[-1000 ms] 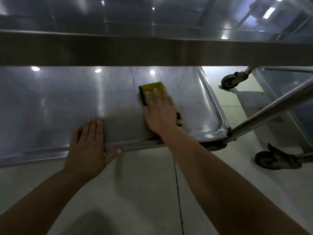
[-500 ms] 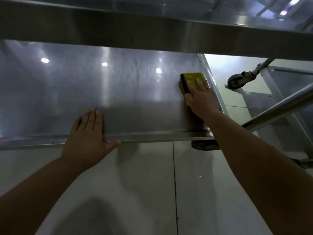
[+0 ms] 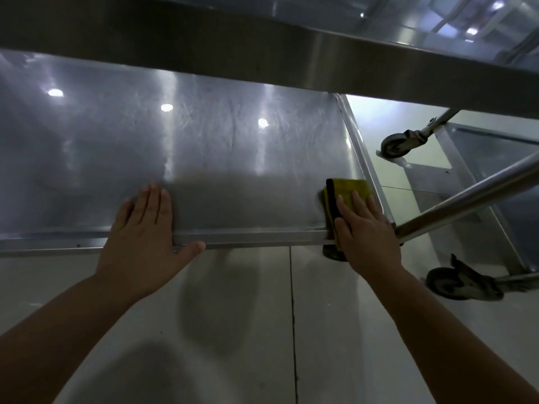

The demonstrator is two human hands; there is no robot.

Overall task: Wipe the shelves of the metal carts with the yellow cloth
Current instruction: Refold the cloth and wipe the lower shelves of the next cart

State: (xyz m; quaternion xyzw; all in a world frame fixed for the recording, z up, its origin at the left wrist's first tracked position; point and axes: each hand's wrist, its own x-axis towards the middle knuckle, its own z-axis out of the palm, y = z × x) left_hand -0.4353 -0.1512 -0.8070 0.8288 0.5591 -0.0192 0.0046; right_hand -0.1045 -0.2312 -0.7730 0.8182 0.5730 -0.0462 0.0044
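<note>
The lower shelf [image 3: 233, 158] of a metal cart fills the upper middle of the head view, under the dark front rim of the shelf above [image 3: 204, 42]. A folded yellow cloth [image 3: 350, 189] with a dark edge lies at the shelf's front right corner. My right hand [image 3: 364, 228] presses flat on the cloth, fingers straight, and the cloth's near end hangs over the front lip. My left hand [image 3: 145, 228] rests flat on the shelf's front edge, with the thumb below the lip.
A slanting steel post [image 3: 472, 196] rises from the shelf's right corner. A second cart's shelf [image 3: 501, 158] stands to the right with two castor wheels [image 3: 395, 144] [image 3: 446, 282]. Pale tiled floor [image 3: 262, 330] lies below the shelf.
My right hand has slid the cloth from the shelf's middle to the right rim, then back toward the front right corner. The left hand has stayed on the front edge.
</note>
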